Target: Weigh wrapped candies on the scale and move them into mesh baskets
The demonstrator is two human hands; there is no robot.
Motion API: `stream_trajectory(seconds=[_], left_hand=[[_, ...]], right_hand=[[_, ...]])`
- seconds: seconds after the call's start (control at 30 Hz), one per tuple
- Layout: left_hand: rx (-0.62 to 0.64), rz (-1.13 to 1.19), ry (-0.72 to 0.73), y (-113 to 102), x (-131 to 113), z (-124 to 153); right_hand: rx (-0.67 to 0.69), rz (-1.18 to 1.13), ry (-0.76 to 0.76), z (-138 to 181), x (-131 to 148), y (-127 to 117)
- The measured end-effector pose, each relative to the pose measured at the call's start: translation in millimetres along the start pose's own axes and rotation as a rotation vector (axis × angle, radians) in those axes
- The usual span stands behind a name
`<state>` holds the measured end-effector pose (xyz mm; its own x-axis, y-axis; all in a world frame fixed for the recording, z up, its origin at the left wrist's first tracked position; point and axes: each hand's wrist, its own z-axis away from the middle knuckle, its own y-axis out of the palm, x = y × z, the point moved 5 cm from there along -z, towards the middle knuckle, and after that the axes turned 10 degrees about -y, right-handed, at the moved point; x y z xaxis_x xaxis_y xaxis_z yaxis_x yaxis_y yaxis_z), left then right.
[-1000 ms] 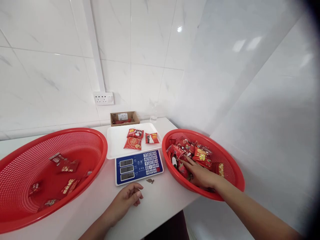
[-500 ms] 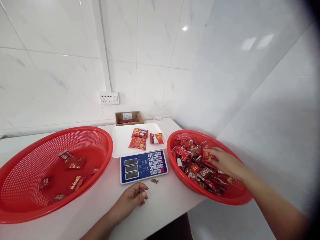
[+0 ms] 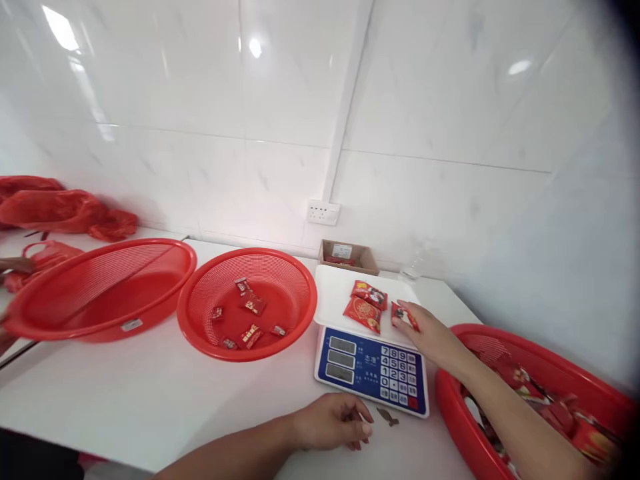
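Observation:
My right hand [image 3: 427, 333] reaches over the white pan [image 3: 333, 293] of a digital scale [image 3: 370, 370]. Its thumb and fingers close around a small red snack packet [image 3: 404, 316] at the pan's right side. Left of it on the pan lie a red packet with a round gold pattern [image 3: 363, 313] and another red packet [image 3: 370, 293] overlapping it. My left hand [image 3: 333, 421] rests on the table before the scale, fingers loosely curled and apart, holding nothing. A full red basket [image 3: 450, 407] of wrapped snacks stands right of the scale, partly hidden by my right arm.
Left of the scale, a red basket [image 3: 247, 353] holds several packets. Farther left, a person's hand is at another red basket [image 3: 120, 327], near red bags [image 3: 55, 210]. A cardboard box [image 3: 370, 260] stands behind the pan. A brown scrap [image 3: 387, 417] lies before the scale.
My right hand has moved from the full basket at right to the packet on the scale pan. The view has swung left, bringing another basket, red bags and a person's hand into sight.

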<state>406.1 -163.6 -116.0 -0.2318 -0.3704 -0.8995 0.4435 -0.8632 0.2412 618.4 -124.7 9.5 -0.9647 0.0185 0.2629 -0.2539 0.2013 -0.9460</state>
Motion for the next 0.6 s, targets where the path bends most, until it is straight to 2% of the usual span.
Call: stream_trajectory(seconds=[0.13,0.33,0.53,0.6], left_hand=[[0.007,0.02,0.007,0,8,-6],[0.009,0.009,-0.03,1,18,-11],[-0.007,-0.04,-0.023,2,10,-4],[0.0,-0.055,-0.01,2,9,-3]], right_hand=[[0.083,0.184,0.119,-40,-18,23],[0.063,0.295,0.157,-40,-24,30],[-0.003,0.144,0.164,-53,-22,23],[-0.031,0.118,0.104,-60,-16,26]])
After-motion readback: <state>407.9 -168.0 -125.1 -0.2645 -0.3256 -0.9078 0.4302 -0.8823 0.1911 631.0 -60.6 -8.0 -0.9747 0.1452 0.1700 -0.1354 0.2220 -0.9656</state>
